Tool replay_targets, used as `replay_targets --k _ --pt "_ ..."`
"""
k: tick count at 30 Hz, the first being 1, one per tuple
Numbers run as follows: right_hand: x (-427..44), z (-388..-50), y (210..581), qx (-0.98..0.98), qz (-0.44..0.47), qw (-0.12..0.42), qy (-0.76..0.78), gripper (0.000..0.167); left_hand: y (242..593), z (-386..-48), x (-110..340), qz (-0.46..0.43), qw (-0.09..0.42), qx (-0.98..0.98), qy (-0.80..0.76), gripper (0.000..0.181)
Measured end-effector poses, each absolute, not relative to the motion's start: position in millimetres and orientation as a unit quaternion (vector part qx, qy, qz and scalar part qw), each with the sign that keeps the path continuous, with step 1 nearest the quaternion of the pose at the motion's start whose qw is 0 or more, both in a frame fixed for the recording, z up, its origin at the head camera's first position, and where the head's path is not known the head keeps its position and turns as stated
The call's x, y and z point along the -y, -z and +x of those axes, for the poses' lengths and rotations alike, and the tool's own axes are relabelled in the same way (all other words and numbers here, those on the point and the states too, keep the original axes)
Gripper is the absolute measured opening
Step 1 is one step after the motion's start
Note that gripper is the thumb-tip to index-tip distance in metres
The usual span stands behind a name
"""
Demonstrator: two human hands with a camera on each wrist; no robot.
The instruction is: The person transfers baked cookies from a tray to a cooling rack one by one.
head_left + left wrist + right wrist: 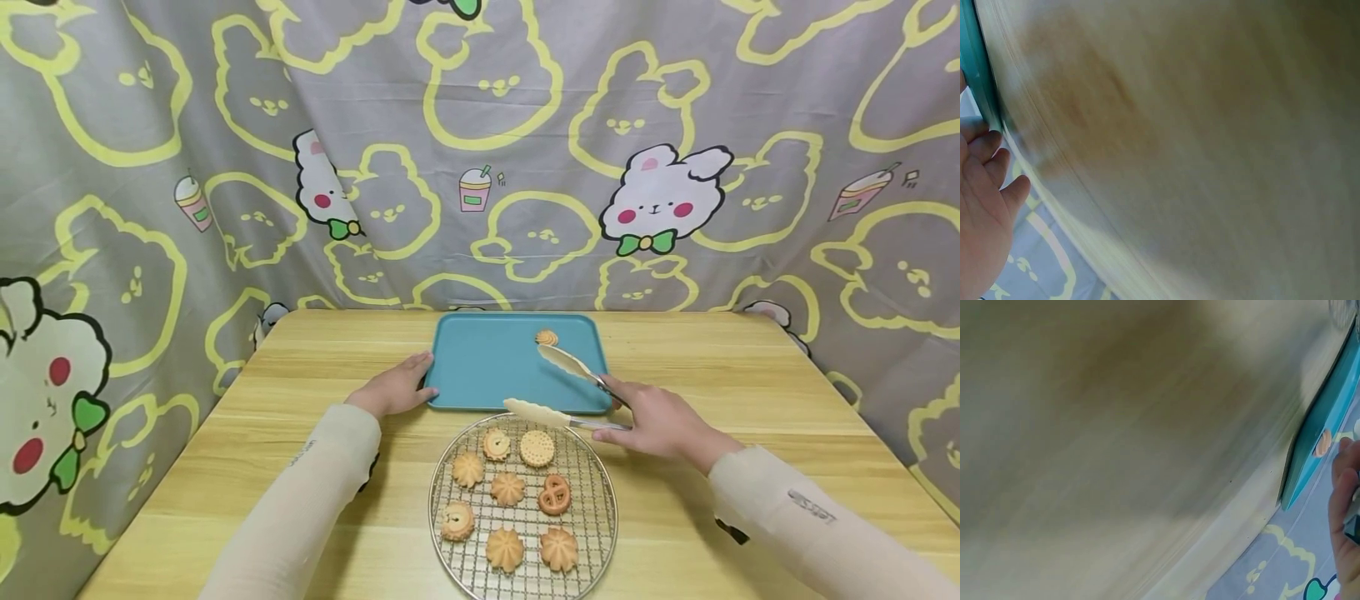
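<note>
My left hand (396, 386) touches the left edge of a blue tray (480, 358), its fingers fairly straight along the rim; the left wrist view shows these fingers (997, 159) against the tray's side. With my right hand (660, 421) I hold a pair of tongs (576, 367) with cream-coloured tips, their arms spread wide and nothing between them. One tip is near a swirled cookie (547, 337) at the tray's back right. The other is over the tray's front edge, above a round wire rack (525, 508). On the rack lie several cookies, including a pretzel-shaped cookie (555, 495) and a round dotted cookie (537, 448).
The tray and rack stand on a light wooden table (247, 467), the rack just in front of the tray. A grey curtain (405, 100) with yellow cartoon outlines hangs behind the table and at its sides.
</note>
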State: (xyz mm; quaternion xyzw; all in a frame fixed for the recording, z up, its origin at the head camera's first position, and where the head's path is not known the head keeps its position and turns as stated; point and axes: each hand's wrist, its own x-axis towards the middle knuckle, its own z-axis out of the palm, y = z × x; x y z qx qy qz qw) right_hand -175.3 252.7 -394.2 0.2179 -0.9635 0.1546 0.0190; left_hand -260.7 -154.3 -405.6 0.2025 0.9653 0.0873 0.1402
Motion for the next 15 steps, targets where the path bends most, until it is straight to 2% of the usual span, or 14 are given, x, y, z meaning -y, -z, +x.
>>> replay_targets --k 11,15 --pt "-248.6 -195.1 394.3 0.972 0.163 0.022 -0.167 0.095 405.9 -261.6 155.2 0.205 0.143 -0.964 -0.09 0.073" --pt "-246.4 -201.7 393.3 0.975 0.145 0.008 -0.168 0.098 406.3 -262.3 155.1 0.204 0.144 -0.964 -0.088 0.073"
